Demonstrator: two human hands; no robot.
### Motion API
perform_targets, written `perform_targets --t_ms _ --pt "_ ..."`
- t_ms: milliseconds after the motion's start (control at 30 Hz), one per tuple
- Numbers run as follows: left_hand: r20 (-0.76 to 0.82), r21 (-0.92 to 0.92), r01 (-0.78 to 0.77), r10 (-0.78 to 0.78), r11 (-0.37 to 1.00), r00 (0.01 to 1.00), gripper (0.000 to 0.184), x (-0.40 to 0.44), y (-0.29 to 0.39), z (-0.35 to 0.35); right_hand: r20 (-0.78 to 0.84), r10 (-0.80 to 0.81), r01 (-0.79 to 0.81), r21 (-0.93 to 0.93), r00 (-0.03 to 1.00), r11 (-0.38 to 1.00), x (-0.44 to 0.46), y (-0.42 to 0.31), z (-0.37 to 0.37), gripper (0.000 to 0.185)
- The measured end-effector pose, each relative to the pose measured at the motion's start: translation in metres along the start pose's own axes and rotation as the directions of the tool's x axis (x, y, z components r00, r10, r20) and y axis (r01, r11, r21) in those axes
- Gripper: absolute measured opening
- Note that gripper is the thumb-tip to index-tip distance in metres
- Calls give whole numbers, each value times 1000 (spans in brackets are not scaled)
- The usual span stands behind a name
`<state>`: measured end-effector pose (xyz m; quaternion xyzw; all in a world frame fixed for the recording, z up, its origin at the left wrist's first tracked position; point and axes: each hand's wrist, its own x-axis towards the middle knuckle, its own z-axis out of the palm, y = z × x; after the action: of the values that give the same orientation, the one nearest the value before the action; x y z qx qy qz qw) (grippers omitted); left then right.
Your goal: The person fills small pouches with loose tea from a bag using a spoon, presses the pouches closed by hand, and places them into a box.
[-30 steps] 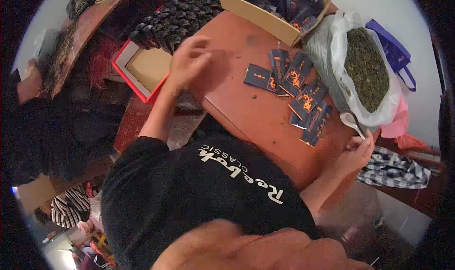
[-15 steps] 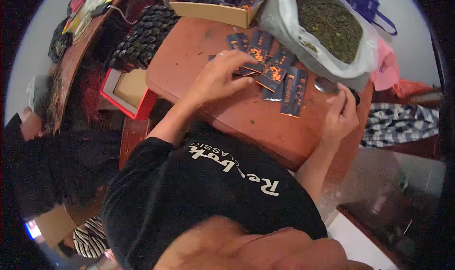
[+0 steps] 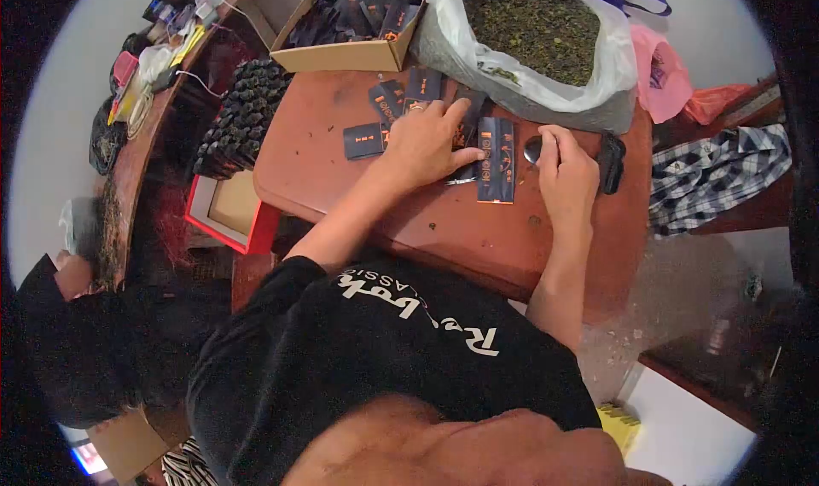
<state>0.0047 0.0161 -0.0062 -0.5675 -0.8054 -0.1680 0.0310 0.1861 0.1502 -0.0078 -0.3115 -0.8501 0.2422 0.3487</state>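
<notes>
My left hand [image 3: 424, 147] rests palm down over a spread of small black packets with orange print, its fingers stretched apart. The thumb tip meets the edge of an upright-lying packet [image 3: 496, 163]. Another black packet [image 3: 364, 142] lies left of the hand, and part of the pile is hidden beneath the palm. In my right hand [image 3: 569, 177], closed fingers grip a spoon; only its round metal bowl [image 3: 533, 150] shows. Just behind both hands stands a white plastic bag [image 3: 546, 110] full of dried green tea leaves [image 3: 536, 29].
A cardboard box [image 3: 341, 58] of black packets stands at the table's far edge. A black object [image 3: 611, 163] lies right of my right hand. Left of the brown table [image 3: 333, 187] are an open red box [image 3: 232, 230] and stacked dark bundles [image 3: 243, 115]. Another person's dark sleeve [image 3: 51, 298] is at left.
The view has shifted, bringing more of the cardboard box into sight. My left hand has moved right across the packets, its thumb now at the rightmost one. The spoon stays in my right hand.
</notes>
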Motion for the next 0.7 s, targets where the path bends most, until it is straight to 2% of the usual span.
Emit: perform_targets --t_ms 167,433,533,633,700 --pt "21 8 34 -34 999 999 80 6 -1 3 -5 65 -65 20 998 998 1 2 -4 24" --pt "78 -14 146 -144 989 986 78 6 0 -1 43 105 -105 -14 994 994 2 -4 -9 28" --pt "67 -61 154 -149 986 987 76 5 -2 -1 -45 50 -48 51 998 998 2 2 -5 28" --pt "12 -97 127 -127 987 992 77 3 -10 -5 -23 158 -145 292 987 945 0 -7 -13 28" --pt "-7 -112 129 -131 985 991 77 1 -15 -8 -71 149 -121 297 986 947 0 -4 -12 29"
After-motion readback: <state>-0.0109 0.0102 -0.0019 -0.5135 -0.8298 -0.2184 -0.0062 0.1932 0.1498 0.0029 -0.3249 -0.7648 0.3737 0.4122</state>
